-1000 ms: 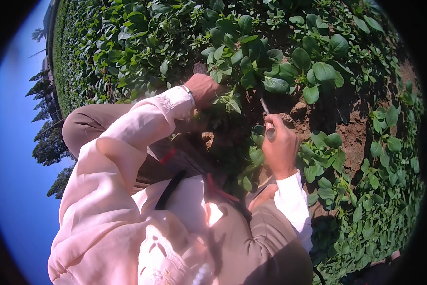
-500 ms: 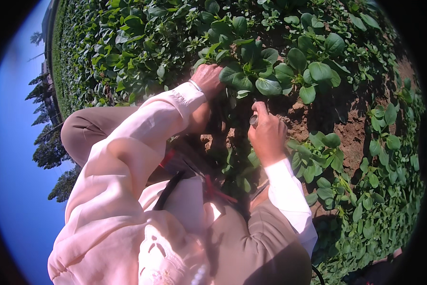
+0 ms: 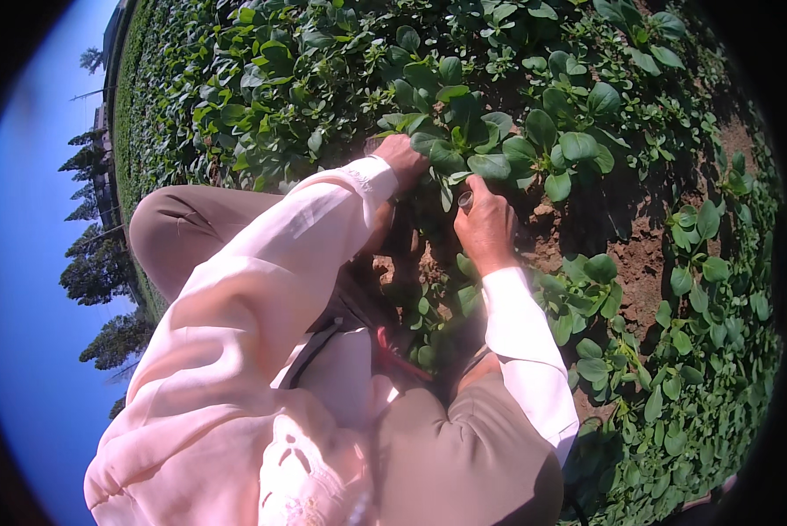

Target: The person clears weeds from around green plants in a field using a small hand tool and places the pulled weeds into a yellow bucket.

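A leafy green plant [image 3: 447,158] with broad, rounded leaves grows in front of my hands. My left hand [image 3: 404,161] reaches in at the left side of this plant, its fingers hidden under the leaves. Closed around a short tool handle [image 3: 465,202] with a round butt end, my right hand [image 3: 486,226] is just below the same plant, close to the soil. The tool's working end is out of sight beneath the leaves. Another broad-leaved plant [image 3: 558,149] stands right beside it.
Brown, crumbly soil [image 3: 643,263] shows to the right between plants. Smaller leafy plants [image 3: 586,289] grow beside my right forearm. Dense greenery [image 3: 236,96] covers the far left. My bent knee [image 3: 170,228] is left of my arms. Trees [image 3: 95,263] rise at the left rim.
My right hand has moved slightly up toward the plant's base with the tool handle. My left hand sits a little lower and further right in the picture, as the view has shifted slightly.
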Demonstrator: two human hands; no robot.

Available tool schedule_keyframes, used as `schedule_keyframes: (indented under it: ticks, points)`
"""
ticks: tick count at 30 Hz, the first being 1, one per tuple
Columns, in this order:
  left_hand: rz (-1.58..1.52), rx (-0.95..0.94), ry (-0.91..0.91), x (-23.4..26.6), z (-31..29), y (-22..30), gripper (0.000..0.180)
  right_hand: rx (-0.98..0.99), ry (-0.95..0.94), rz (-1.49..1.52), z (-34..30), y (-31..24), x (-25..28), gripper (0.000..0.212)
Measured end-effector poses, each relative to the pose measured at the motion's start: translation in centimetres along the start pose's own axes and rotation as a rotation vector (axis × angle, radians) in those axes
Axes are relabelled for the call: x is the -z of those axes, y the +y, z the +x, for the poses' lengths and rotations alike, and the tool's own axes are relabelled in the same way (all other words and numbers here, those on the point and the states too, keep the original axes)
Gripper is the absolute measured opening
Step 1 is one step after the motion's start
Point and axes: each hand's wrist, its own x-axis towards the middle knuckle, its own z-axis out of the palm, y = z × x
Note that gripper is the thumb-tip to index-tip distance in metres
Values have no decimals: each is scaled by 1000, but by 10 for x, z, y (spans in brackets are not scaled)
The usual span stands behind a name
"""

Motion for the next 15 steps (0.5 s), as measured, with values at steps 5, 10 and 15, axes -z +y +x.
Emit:
schedule_keyframes:
  ticks: [5, 10, 15]
  points:
    - [62, -17, -145, 71, -28, -54, 40, -25, -18, 164, -28, 9, 15, 17]
    - [212, 307, 207, 219, -145, -154, 47, 16, -23, 221, -44, 10, 22, 10]
    - [-19, 860, 657, 278, -356, -159, 49, -15, -71, 192, -57, 22, 25, 11]
